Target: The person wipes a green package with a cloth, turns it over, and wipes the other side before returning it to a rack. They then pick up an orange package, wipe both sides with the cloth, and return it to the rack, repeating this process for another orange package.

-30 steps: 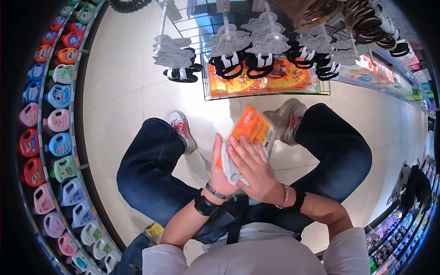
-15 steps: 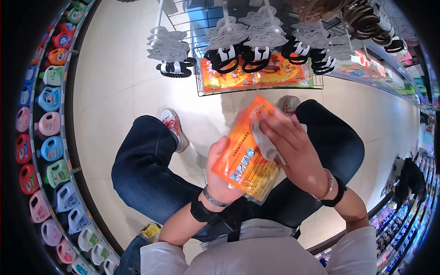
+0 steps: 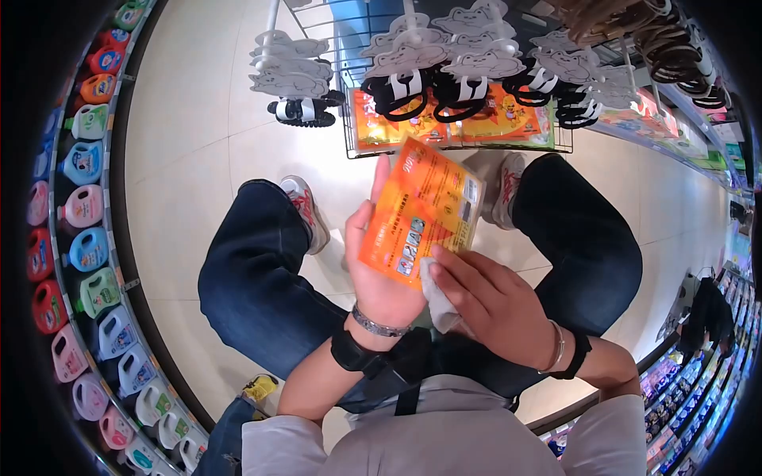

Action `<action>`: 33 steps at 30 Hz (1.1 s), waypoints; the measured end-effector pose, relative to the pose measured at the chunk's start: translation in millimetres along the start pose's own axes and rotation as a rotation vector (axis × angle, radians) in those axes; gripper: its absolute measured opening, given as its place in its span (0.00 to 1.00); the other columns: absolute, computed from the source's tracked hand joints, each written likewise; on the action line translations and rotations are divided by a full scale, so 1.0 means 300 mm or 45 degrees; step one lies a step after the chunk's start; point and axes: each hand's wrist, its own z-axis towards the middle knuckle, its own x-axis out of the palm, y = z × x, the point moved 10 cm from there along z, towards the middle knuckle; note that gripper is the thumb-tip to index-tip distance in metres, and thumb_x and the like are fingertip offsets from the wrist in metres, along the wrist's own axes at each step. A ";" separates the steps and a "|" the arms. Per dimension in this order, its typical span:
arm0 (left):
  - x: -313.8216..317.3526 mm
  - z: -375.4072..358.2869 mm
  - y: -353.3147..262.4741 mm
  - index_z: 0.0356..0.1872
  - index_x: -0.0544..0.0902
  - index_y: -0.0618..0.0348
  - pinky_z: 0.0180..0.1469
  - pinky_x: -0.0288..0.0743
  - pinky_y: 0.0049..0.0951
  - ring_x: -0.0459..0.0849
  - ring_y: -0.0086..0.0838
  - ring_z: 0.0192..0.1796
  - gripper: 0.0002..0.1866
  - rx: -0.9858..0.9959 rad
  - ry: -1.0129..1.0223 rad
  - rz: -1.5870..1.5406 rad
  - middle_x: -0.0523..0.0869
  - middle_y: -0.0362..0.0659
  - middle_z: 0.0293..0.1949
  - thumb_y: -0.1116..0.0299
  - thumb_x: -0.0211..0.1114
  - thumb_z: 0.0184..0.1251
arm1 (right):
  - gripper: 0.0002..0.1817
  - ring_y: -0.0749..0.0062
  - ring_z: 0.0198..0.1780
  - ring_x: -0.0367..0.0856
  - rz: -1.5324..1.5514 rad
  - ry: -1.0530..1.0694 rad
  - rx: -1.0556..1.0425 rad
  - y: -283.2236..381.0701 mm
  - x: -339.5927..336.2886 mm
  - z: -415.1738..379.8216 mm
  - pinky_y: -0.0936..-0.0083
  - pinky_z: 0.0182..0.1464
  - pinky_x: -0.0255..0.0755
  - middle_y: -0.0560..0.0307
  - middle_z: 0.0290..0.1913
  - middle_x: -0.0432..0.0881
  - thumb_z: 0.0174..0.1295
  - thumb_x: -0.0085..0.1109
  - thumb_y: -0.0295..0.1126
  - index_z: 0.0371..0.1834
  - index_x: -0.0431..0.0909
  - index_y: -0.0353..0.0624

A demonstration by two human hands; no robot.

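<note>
Orange across the printed, upward face of the flat plastic packet (image 3: 421, 214); out in front of the body, above the pale tiled floor (image 3: 190, 159), on the near side of the wire rack (image 3: 349, 155); set aslant, with its long axis running from beside the left wrist toward the rack and leaning rightward at the far end; pointed with one corner at the rack's lower edge, barcode (image 3: 470, 190) near the far right corner; held in the left hand (image 3: 377, 282), over the palm, with the thumb along its left edge and one fingertip showing beyond it farther up; otherwise hiding most of the left fingers beneath it; met at the lower right by the right hand (image 3: 504, 309), with fingers close together, curled over a bunched white cloth (image 3: 442, 305); overlapped there by the right fingertips, with the cloth just beneath them, against the packet's lower right edge and partly hidden by the hand.
</note>
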 end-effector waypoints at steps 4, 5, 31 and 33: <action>-0.033 0.000 0.032 0.67 0.57 0.45 0.65 0.54 0.38 0.63 0.35 0.64 0.27 -0.042 -0.024 0.030 0.64 0.40 0.65 0.56 0.39 0.66 | 0.28 0.65 0.39 0.74 -0.212 -0.086 -0.012 -0.027 0.014 -0.003 0.72 0.37 0.73 0.56 0.52 0.74 0.42 0.61 0.34 0.51 0.70 0.40; -0.031 -0.005 0.037 0.67 0.57 0.45 0.65 0.54 0.38 0.63 0.35 0.64 0.27 -0.036 -0.029 0.023 0.64 0.40 0.65 0.56 0.39 0.66 | 0.28 0.65 0.39 0.74 -0.209 -0.078 -0.018 -0.038 0.017 -0.003 0.72 0.37 0.73 0.56 0.52 0.74 0.42 0.61 0.34 0.51 0.70 0.40; -0.221 0.057 -0.017 0.68 0.50 0.45 0.61 0.59 0.38 0.68 0.30 0.59 0.31 0.087 -0.307 0.422 0.63 0.42 0.62 0.63 0.50 0.64 | 0.21 0.78 0.19 0.71 0.334 -0.427 1.291 -1.239 0.152 -0.107 0.78 0.22 0.65 0.58 0.22 0.76 0.51 0.66 0.42 0.37 0.74 0.35; -0.216 0.053 -0.016 0.68 0.49 0.47 0.62 0.59 0.38 0.68 0.31 0.59 0.31 0.090 -0.289 0.402 0.62 0.43 0.63 0.63 0.49 0.64 | 0.24 0.68 0.21 0.76 0.145 -0.409 1.253 -1.126 0.078 -0.085 0.74 0.25 0.68 0.50 0.23 0.78 0.50 0.65 0.44 0.42 0.74 0.35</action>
